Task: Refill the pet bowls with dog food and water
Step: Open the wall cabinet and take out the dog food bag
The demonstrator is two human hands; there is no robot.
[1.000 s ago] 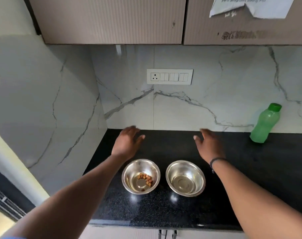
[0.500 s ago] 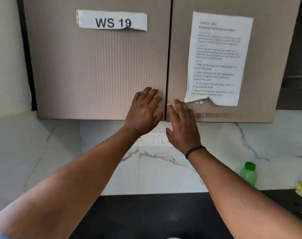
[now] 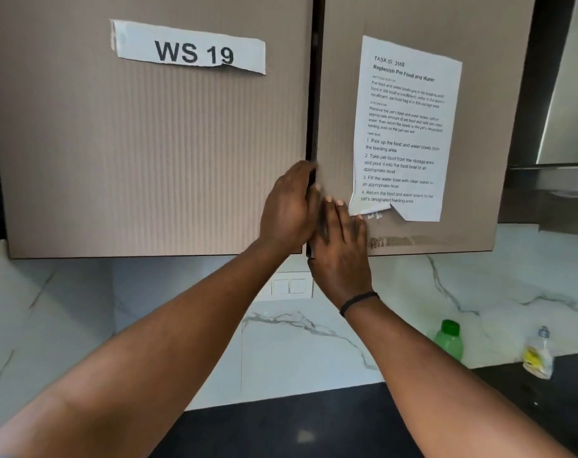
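Two beige cabinet doors fill the upper view. My left hand (image 3: 289, 206) hooks its fingertips into the dark gap along the edge of the left cabinet door (image 3: 149, 153). Beside it, my right hand (image 3: 340, 246) lies with straight fingers on the right cabinet door (image 3: 479, 127) next to that gap; its thumb is hidden. A green water bottle (image 3: 449, 338) stands against the marble wall at lower right. The pet bowls and the dog food are out of view.
A "WS 19" label (image 3: 188, 47) and a printed task sheet (image 3: 403, 133) are taped to the doors. A small clear pouch with yellow contents (image 3: 538, 355) sits on the black counter (image 3: 281, 424). A steel hood (image 3: 562, 173) juts out at right.
My view rose from the bowls on the counter to the cabinet. Both hands went up to the doors, and my left fingers have moved into the gap between them.
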